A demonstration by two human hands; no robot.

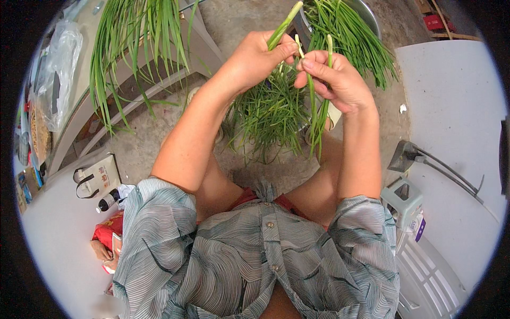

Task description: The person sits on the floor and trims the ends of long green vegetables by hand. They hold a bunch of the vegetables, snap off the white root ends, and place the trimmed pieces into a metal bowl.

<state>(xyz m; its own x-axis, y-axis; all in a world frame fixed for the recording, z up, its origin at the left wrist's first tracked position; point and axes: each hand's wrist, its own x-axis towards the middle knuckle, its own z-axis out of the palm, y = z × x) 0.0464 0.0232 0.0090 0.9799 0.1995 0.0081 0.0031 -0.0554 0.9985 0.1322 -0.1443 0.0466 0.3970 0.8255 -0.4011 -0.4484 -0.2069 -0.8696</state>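
Observation:
My left hand is closed around a small bunch of green chives, pale stem ends pointing up. Its thumb and fingertip also pinch a thin pale stem. The fingertips of my right hand meet that stem from the other side. Another chive stalk rises out of the right hand, and green leaves hang below it. Underneath both hands, between my knees, lies a loose heap of chive leaves; what holds it is mostly hidden. More long chives spill over a metal basin beyond my right hand.
Long chives droop over the edge of a table at left, near a clear plastic bag. A tote bag and a dark bottle are at lower left. A dustpan and a plastic stool stand at right.

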